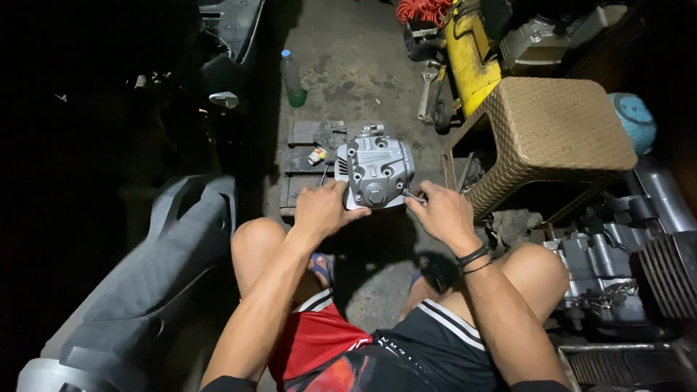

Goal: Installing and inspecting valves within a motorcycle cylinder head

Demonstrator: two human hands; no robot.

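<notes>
Grey engine cover (375,172) sits between both hands' fingers (338,190).

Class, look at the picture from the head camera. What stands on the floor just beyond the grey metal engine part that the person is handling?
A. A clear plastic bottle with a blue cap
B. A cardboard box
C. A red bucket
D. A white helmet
A: beyond the grey engine cylinder head, steadied by the left hand with the right hand at its side, a clear plastic bottle with a blue cap stands upright on the concrete floor.
</notes>
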